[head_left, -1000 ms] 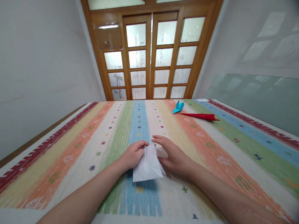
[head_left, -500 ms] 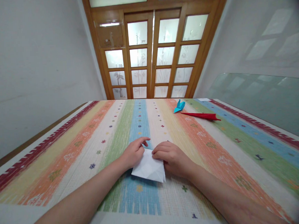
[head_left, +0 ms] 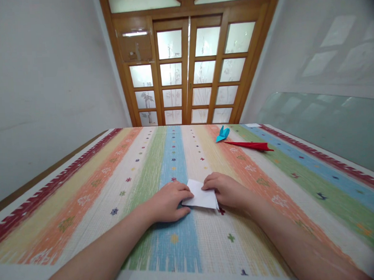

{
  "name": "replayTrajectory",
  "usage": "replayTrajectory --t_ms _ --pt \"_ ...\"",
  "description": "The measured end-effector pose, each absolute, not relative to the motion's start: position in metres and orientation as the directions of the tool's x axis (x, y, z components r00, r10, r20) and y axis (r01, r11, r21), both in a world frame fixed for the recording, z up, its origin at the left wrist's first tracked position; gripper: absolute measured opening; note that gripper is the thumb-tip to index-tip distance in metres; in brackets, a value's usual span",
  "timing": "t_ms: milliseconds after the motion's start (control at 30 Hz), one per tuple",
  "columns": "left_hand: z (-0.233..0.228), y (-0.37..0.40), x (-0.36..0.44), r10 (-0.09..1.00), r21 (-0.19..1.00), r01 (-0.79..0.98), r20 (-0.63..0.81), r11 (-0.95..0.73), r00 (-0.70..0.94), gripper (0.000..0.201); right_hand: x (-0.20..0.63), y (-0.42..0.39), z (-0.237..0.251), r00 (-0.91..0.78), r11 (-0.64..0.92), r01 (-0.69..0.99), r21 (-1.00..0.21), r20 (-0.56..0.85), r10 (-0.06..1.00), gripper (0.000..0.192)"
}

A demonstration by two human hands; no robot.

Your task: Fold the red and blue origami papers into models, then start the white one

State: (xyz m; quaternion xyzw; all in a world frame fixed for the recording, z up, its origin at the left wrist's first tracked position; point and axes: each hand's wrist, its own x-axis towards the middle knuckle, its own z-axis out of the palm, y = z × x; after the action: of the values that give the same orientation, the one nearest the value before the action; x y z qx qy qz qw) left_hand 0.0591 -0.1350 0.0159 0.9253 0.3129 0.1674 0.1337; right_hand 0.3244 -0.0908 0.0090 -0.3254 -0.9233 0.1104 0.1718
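Note:
A small folded sheet of white paper (head_left: 200, 196) sits between my two hands, low over the striped tablecloth. Its layers part slightly at the lower right corner. My left hand (head_left: 171, 201) pinches the left edge, fingers on top and thumb beneath at the near side. At the upper right edge, my right hand (head_left: 227, 191) grips the paper with curled fingers; its thumb is mostly hidden.
Striped cloth (head_left: 114, 194) covers the table. Toward the far right lie a blue folded-paper figure (head_left: 222, 134) and a long, pointed red folded-paper piece (head_left: 250, 146). A white sheet (head_left: 253, 125) rests at the far edge. Wooden glazed doors (head_left: 188, 69) stand beyond.
The white paper has shifted right and a little away from me, and it has turned. My left hand has changed from touching its upper edge to pinching its left side.

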Motion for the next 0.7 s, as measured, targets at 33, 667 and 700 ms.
replayTrajectory --t_ms 33,667,700 --pt "0.015 -0.135 0.06 0.629 0.35 0.541 0.222 -0.765 0.745 0.036 0.325 -0.092 0.012 -0.738 0.762 0.555 -0.333 0.226 0.636 0.027" --pt "-0.005 -0.127 0.063 0.745 0.346 0.66 0.293 -0.667 0.6 0.044 0.315 -0.08 -0.015 -0.529 0.661 0.6 -0.452 0.395 0.751 0.029" --pt "-0.006 -0.126 0.063 0.74 0.331 0.662 0.293 -0.673 0.606 0.038 0.315 -0.08 -0.015 -0.545 0.678 0.588 -0.441 0.403 0.735 0.025"
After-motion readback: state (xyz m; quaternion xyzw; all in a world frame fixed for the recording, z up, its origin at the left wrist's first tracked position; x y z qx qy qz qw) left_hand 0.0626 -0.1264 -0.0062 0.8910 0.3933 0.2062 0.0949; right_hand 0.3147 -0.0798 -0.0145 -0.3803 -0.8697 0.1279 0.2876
